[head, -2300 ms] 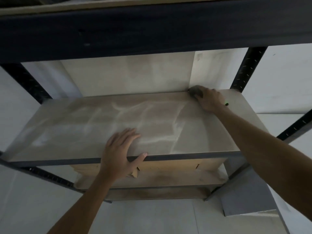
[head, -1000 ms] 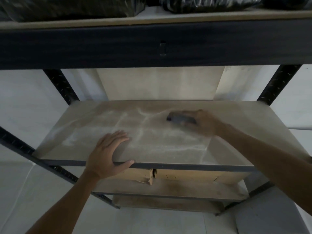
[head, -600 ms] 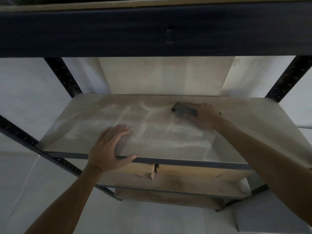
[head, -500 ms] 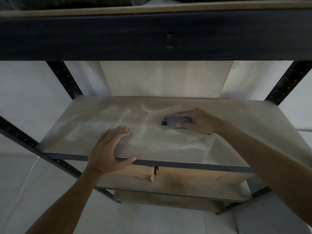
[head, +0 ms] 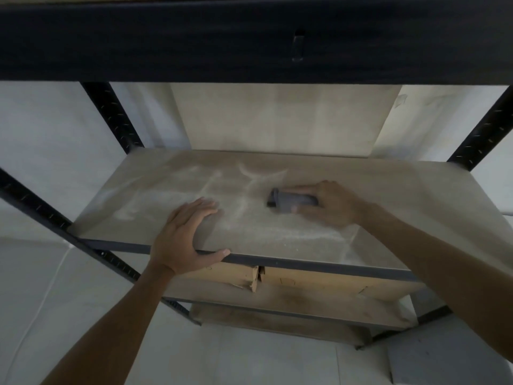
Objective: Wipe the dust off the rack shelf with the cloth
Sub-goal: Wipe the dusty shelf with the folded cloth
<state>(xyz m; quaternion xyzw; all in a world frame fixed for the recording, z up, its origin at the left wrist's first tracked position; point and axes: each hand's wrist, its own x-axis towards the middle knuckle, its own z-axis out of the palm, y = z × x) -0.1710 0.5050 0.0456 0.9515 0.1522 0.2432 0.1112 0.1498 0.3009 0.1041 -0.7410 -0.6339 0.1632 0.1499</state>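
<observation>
The dusty wooden rack shelf [head: 155, 190] fills the middle of the view, streaked with pale dust swirls. A folded grey cloth [head: 288, 201] lies on it right of centre. My right hand [head: 330, 202] grips the cloth, fingers over its top and thumb at its near side, holding it against the board. My left hand [head: 184, 237] rests at the shelf's front edge, fingers flat on the board and thumb hooked along the dark metal rim [head: 305, 263].
A dark metal beam [head: 249, 43] of the shelf above crosses the top of the view. Black perforated uprights [head: 113, 115] stand at the back corners. Lower wooden shelves [head: 291, 301] with a cracked board sit beneath. A grey box [head: 449, 359] lies on the floor at right.
My right hand has swept the cloth from the shelf's back right corner leftward and toward the middle. My left hand has stayed on the front edge.
</observation>
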